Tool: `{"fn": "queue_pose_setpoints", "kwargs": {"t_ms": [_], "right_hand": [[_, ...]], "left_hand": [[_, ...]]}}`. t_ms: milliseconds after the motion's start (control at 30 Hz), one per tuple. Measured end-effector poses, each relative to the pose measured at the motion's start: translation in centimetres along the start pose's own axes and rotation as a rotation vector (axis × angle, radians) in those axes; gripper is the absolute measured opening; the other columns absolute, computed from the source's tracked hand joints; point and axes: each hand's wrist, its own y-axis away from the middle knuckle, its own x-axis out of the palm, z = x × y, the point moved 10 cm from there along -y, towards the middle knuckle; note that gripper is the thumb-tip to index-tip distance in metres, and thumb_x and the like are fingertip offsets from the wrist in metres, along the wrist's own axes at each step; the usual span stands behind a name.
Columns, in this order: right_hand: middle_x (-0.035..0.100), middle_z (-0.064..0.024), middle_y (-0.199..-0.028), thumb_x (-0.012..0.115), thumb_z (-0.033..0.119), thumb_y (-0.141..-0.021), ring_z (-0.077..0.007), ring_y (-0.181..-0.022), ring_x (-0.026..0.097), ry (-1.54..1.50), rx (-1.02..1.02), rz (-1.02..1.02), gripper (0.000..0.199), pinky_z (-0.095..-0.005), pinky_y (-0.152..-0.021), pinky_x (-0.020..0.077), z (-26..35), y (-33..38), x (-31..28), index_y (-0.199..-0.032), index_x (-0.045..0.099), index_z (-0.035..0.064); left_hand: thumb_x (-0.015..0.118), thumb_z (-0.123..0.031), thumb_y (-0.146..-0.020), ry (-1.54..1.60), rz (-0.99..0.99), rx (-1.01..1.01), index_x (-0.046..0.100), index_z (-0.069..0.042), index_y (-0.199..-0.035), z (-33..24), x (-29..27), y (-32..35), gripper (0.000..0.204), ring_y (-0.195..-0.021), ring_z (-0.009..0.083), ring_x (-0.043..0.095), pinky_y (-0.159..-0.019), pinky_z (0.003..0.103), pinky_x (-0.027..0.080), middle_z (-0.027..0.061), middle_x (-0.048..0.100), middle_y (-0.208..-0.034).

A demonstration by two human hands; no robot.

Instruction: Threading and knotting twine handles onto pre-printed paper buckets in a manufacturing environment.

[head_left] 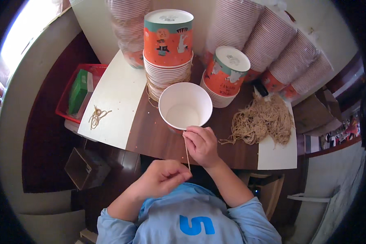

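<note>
A white paper bucket [185, 106] stands upright on the table in front of me, its open mouth facing up. At its near rim, my right hand [201, 145] pinches the upper end of a thin beige string [187, 152]. The string runs down, apparently taut, to my left hand [164, 177], whose fingers are closed on its lower end near the table's front edge. Whether the string passes through the bucket's wall is hidden by my right fingers.
Behind stand an orange-and-green stack of upside-down buckets [168, 44] with strings around it and a shorter stack [227, 73]. Wrapped bucket stacks [268, 38] line the back. A tangled string pile [266, 120] lies right, a small string bundle [97, 117] left, beside a red crate [63, 101].
</note>
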Motion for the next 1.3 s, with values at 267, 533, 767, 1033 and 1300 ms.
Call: {"fn": "queue_pose_setpoints", "kwargs": {"t_ms": [267, 533, 767, 1033, 1300], "right_hand": [[0.065, -0.0075, -0.084, 0.068, 0.000, -0.069, -0.0235, -0.072, 0.062, -0.063, 0.099, 0.110, 0.018, -0.0316, -0.063, 0.0499, -2.6, 0.3, 1.0, -0.084, 0.063, 0.0083], [0.065, -0.0081, -0.084, 0.065, 0.002, -0.075, -0.0200, -0.077, 0.064, -0.429, 0.332, 0.440, 0.010, -0.0295, -0.068, 0.0504, -6.9, 0.7, -1.4, -0.084, 0.063, 0.0045], [0.067, -0.0057, -0.083, 0.065, -0.004, -0.072, -0.0147, -0.078, 0.064, -0.467, 0.427, 0.709, 0.011, -0.0267, -0.071, 0.0508, -9.6, 2.7, -5.3, -0.080, 0.065, 0.0027], [0.056, -0.0086, -0.119, 0.071, 0.014, -0.071, -0.0191, -0.107, 0.054, 0.131, 0.161, 0.827, 0.042, -0.0328, -0.091, 0.0421, -5.5, -0.7, -7.4, -0.110, 0.058, 0.0073], [0.054, -0.0093, -0.116, 0.067, 0.016, -0.081, -0.0143, -0.107, 0.052, -0.942, 0.657, 0.614, 0.052, -0.0313, -0.092, 0.0420, -0.8, -3.1, -0.2, -0.127, 0.045, 0.0031]], "left_hand": [[0.060, -0.008, -0.085, 0.005, 0.248, 0.194, 0.063, 0.000, -0.084, -3.7, 3.0, 0.5, 0.009, -0.065, 0.0187, 0.060, -0.059, 0.029, 0.047, 0.0105, 0.062, -0.075], [0.063, -0.006, -0.083, 0.097, 0.087, 0.134, 0.066, 0.001, -0.087, -4.2, -2.2, 0.8, 0.008, -0.065, 0.0102, 0.058, -0.057, 0.023, 0.044, 0.0067, 0.063, -0.076], [0.063, -0.010, -0.086, 0.020, -0.076, -0.333, 0.065, 0.000, -0.090, 4.6, -11.1, 1.8, 0.012, -0.071, 0.0048, 0.054, -0.063, 0.021, 0.044, -0.0008, 0.062, -0.077], [0.062, -0.015, -0.087, -0.001, -0.066, -0.235, 0.066, 0.001, -0.086, 1.8, -10.1, -0.1, 0.016, -0.067, 0.0037, 0.051, -0.059, 0.020, 0.042, -0.0023, 0.060, -0.071], [0.059, -0.016, -0.088, -0.060, 0.164, -0.094, 0.064, 0.002, -0.089, -5.0, -2.1, -7.9, 0.019, -0.070, 0.0044, 0.052, -0.061, 0.021, 0.043, -0.0014, 0.061, -0.076]]}}
